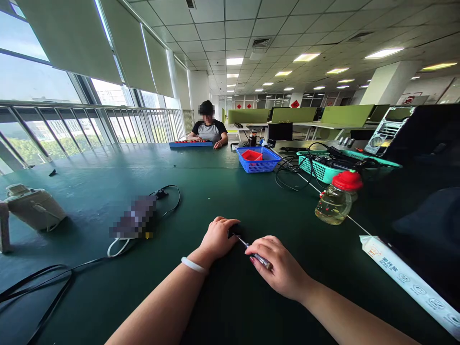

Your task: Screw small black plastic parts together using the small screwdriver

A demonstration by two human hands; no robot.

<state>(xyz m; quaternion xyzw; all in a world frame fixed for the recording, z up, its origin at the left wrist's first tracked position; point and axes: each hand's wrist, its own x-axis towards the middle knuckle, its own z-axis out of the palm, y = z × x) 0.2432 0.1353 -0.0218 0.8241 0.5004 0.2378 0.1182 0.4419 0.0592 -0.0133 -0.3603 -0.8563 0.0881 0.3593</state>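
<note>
At the far left edge of the green counter (108,191) a pale plastic device (34,206) lies on its side, and black cables (43,282) trail from that edge toward the middle, apparently left slack so they stay out of the working area. Right of them sits a blurred dark object (134,220) with a white loop of cord (117,247) at its near end and a black lead (168,196) curling off behind it. Near the counter's near edge, the left hand (217,237), with a white band (193,265) on the wrist, is curled down over a small dark part (233,232), fingers pressed on it, probably to keep it from shifting. The right hand (282,268), just beside it, pinches a thin metal tool (256,254) in closed fingers, held low and slanted so the tip meets the dark part under the left hand. Beyond, toward the far edge, a seated person (209,128) works at a blue tray (190,143). Further right stand a blue basket (259,163) holding a red box (251,155), a teal basket (319,167) full of cables, and a red-capped bottle (336,199) of yellowish liquid, upright and well apart from the hands. Along the right edge lies a white printed packet (406,280).
</note>
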